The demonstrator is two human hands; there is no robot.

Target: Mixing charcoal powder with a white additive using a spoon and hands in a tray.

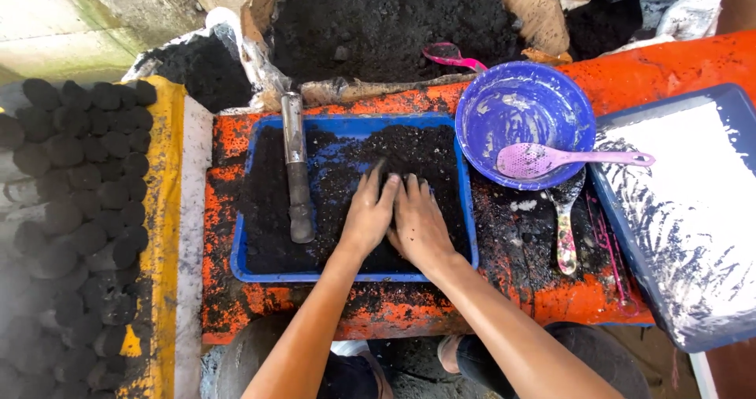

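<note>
A blue rectangular tray (239, 257) on an orange table holds a layer of black, crumbly charcoal mix (346, 151). My left hand (368, 214) and my right hand (418, 224) lie side by side in the middle of the tray, palms down, fingers spread and pressed into the black mix. Both hands are smeared with it. A grey metal tube (296, 167) lies lengthwise in the tray, a little to the left of my left hand.
A round blue bowl (525, 103) with a pink spoon (567, 159) stands to the right; a dirty spoon (565, 226) lies below it. A blue tray with white powder (693, 202) sits at far right. Sacks of black powder (394, 25) stand behind. Several black briquettes (79, 170) line the left.
</note>
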